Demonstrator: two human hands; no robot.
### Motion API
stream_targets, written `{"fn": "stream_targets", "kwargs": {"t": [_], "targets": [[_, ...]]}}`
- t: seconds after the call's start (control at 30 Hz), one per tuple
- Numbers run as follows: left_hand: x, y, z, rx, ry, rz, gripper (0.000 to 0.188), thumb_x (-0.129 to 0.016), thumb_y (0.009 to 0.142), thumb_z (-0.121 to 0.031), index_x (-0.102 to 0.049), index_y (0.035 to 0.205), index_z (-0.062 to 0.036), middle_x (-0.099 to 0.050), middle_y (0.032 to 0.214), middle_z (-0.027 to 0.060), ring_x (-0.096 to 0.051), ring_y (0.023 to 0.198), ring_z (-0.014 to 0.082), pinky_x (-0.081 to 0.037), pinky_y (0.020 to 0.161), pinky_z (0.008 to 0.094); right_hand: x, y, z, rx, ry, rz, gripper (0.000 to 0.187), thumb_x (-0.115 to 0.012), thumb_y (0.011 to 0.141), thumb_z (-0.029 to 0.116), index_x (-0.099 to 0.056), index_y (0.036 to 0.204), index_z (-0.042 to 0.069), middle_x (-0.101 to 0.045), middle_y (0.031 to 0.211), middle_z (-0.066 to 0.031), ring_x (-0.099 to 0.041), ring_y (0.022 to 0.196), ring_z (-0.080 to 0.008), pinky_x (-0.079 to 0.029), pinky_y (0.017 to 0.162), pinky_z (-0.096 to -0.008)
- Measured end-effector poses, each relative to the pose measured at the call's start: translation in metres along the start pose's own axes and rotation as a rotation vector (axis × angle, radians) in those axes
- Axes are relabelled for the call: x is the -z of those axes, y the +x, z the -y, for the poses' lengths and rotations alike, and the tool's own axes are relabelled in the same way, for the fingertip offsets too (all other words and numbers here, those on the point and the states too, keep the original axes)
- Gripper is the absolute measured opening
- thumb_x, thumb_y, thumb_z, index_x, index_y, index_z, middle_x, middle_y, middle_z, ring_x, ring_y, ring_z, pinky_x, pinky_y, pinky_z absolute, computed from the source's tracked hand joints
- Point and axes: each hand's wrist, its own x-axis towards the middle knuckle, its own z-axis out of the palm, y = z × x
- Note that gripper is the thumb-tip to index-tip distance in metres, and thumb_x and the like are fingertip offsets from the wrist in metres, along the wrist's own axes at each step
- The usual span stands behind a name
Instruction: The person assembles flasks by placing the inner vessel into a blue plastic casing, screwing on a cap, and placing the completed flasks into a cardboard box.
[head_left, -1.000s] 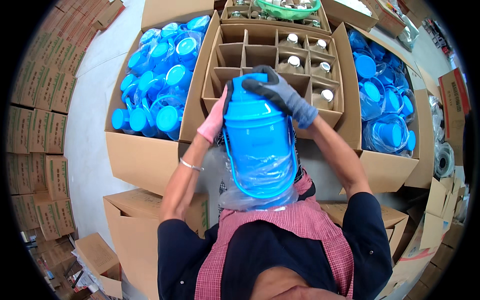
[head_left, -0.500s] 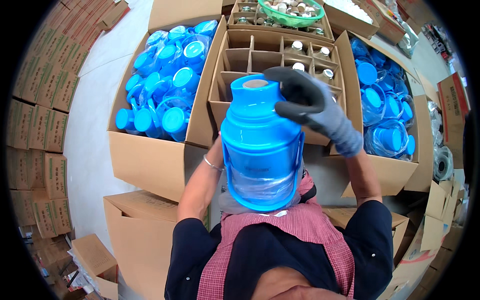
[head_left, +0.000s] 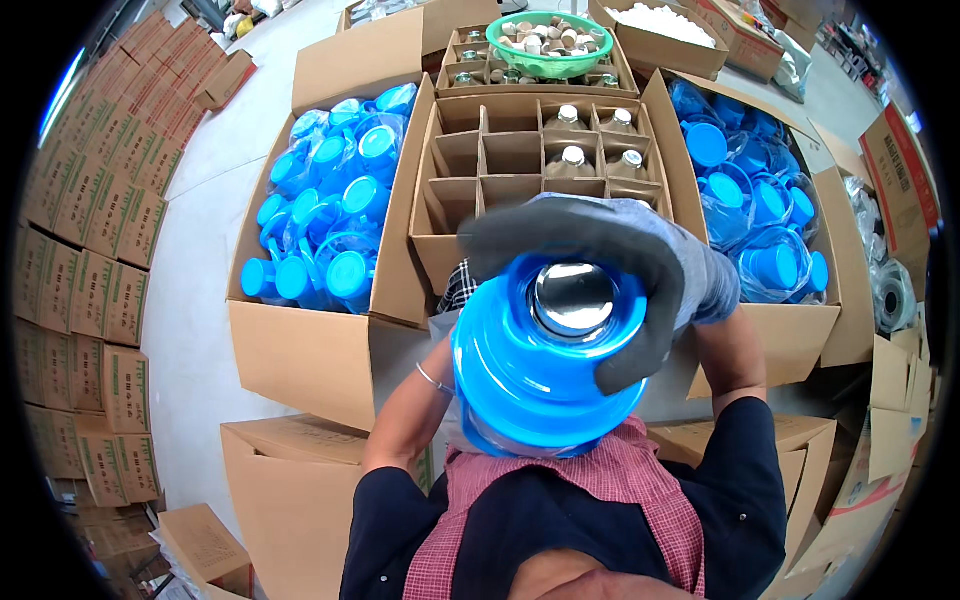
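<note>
A blue thermos flask (head_left: pixel 540 385) is held in front of my chest, its top tipped toward the camera. A shiny, mirror-like silver round (head_left: pixel 574 299) shows inside its neck. My right hand (head_left: pixel 655 270), in a grey-and-black glove, wraps around the top, fingers across the far side and thumb on the near right; the fingers are slightly blurred. My left hand (head_left: pixel 443 358), bare with a bracelet at the wrist, supports the flask from its left side. The flask's body hides the left fingers.
Ahead stands a divided carton (head_left: pixel 432 210) with several white-capped silvery bottles. Cartons of bagged blue flask parts flank it, left (head_left: pixel 300 340) and right (head_left: pixel 775 335). Behind it, a green basket (head_left: pixel 550 66) of stoppers rests on another divided carton. Stacked boxes (head_left: pixel 100 280) line the far left.
The flask has tipped so its mouth faces the camera, showing silver inside. My right hand has moved from beside the neck to wrap around the top. The view has shifted slightly.
</note>
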Motion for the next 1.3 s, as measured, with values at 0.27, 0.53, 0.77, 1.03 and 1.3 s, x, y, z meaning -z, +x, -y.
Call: {"fn": "stream_targets", "kwargs": {"t": [0.27,0.53,0.77,1.03,1.3], "targets": [[0.013,-0.036,-0.078,0.017,0.237,0.138,0.041,-0.047,0.099,-0.033,-0.061,0.111,0.0046,-0.067,0.095,0.0098,-0.061,0.088,0.0137,-0.049,0.081,0.0286,0.03,-0.075,-0.081,-0.741,-0.66,-0.461,0.048,-0.063,0.084,0.044,-0.065,0.11,0.004,-0.066,0.1,-0.0174,-0.066,0.085,-0.0301,-0.052,0.08,-0.0375],[0.004,-0.082,-0.096,0.105,-0.028,0.464,0.041,-0.054,0.094,-0.033,-0.061,0.108,0.0042,-0.066,0.086,0.0155,-0.066,0.083,0.0235,-0.053,0.075,0.0337,0.049,-0.079,-0.035,-0.306,-0.204,-0.26,0.055,-0.067,0.083,0.037,-0.056,0.128,0.008,-0.056,0.129,-0.0137,-0.055,0.115,-0.0283,-0.044,0.097,-0.0398],[-0.045,-0.104,-0.08,-0.102,0.427,0.408,0.055,-0.058,0.091,-0.044,-0.058,0.116,0.005,-0.063,0.112,0.019,-0.059,0.105,0.0281,-0.045,0.091,0.0349,0.044,-0.08,-0.036,-0.8,-0.547,-0.121,0.057,-0.067,0.085,0.036,-0.052,0.133,0.01,-0.052,0.132,-0.0162,-0.051,0.12,-0.025,-0.04,0.103,-0.0372],[-0.059,-0.11,-0.092,-0.058,0.718,0.534,0.066,-0.057,0.089,-0.049,-0.047,0.129,0.0026,-0.053,0.125,0.0271,-0.047,0.122,0.0388,-0.036,0.105,0.0407,0.036,-0.084,-0.056,-0.814,-0.546,-0.222,0.062,-0.066,0.085,0.041,-0.05,0.135,0.008,-0.06,0.121,-0.0174,-0.058,0.111,-0.0278,-0.047,0.094,-0.0391],[-0.019,-0.089,-0.058,-0.093,0.196,0.338,0.056,-0.048,0.095,-0.048,-0.055,0.113,0.0043,-0.063,0.093,0.0217,-0.065,0.083,0.0292,-0.052,0.079,0.0368,0.047,-0.076,-0.057,-0.694,-0.303,-0.19,0.045,-0.063,0.088,0.027,-0.056,0.128,0.008,-0.06,0.122,-0.0105,-0.056,0.113,-0.0217,-0.043,0.099,-0.0357]]}}
